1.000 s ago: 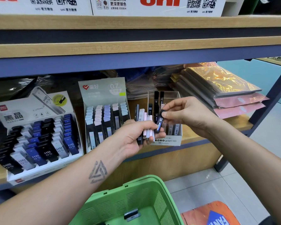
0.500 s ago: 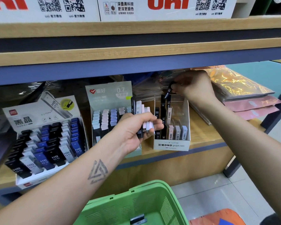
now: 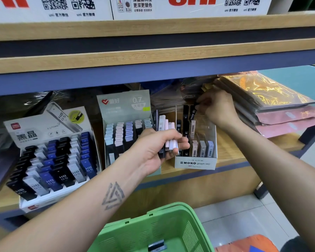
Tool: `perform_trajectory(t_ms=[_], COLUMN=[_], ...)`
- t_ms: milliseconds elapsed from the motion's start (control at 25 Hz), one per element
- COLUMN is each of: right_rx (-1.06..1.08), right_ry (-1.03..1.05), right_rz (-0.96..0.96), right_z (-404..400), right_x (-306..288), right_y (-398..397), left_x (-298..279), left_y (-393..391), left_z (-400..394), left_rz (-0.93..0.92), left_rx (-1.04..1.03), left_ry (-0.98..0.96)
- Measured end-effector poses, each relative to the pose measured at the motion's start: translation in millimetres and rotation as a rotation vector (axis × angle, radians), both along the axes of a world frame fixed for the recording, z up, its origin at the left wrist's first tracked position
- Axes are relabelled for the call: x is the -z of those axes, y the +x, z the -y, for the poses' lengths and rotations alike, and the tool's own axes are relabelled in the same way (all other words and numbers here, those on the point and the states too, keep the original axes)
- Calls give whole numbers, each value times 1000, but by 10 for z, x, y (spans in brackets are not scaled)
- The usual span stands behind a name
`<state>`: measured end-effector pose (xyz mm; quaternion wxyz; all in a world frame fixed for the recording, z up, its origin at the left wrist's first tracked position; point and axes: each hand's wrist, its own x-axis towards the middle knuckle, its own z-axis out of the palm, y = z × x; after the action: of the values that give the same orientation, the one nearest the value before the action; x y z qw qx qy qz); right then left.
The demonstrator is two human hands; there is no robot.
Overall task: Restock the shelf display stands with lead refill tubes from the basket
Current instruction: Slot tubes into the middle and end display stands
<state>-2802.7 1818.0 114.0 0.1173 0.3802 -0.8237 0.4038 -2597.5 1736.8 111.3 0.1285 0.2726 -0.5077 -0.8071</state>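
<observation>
My left hand (image 3: 158, 148) grips a fan of several lead refill tubes (image 3: 166, 131), white, pink and dark, in front of the shelf. My right hand (image 3: 216, 108) reaches over the back of the white MONO graph MG display stand (image 3: 195, 163) and pinches a dark refill tube (image 3: 193, 113) at the stand's clear rear slot. A few black, grey and beige tubes stand in the stand. A green basket (image 3: 153, 231) sits low under my arms.
A grey 0.7 refill display (image 3: 124, 110) stands left of the MONO stand, and a white HB 0.5 display (image 3: 49, 157) is further left. Stacked plastic-wrapped packs (image 3: 273, 106) lie at the right. The upper shelf edge (image 3: 153, 57) hangs just above.
My right hand carried the dark tube from my left hand's bundle up to the back of the MONO stand, then lowered it into the rear slot. My left hand stayed put.
</observation>
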Motion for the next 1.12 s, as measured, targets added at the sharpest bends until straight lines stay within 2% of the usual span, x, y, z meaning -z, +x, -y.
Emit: perform_trajectory(t_ms=[400, 640, 680, 720, 800, 840, 880, 960, 1120], right_rx=[44, 32, 14, -41, -280, -405, -504, -610, -616], right_ry=[110, 128, 80, 23, -38, 1, 63, 123, 12], right_rz=[-112, -268, -202, -53, 425, 608, 704, 778, 900], right_z=[116, 69, 49, 21, -62, -108, -157, -218, -245], right_x=[156, 152, 110, 53, -78, -125, -135, -114, -80], right_y=[-83, 60, 132, 227, 444, 535, 596, 654, 662], left_x=[21, 30, 34, 37, 28, 19, 10, -2, -21], left_y=[0, 57, 64, 68, 75, 79, 83, 92, 126], left_z=[41, 79, 89, 97, 105, 102, 96, 81, 28], left_rz=[-6, -42, -43, -44, -55, -59, -60, -60, -48], left_rx=[32, 44, 42, 39, 32, 25, 17, -2, 2], left_ry=[6, 115, 123, 131, 145, 150, 150, 140, 92])
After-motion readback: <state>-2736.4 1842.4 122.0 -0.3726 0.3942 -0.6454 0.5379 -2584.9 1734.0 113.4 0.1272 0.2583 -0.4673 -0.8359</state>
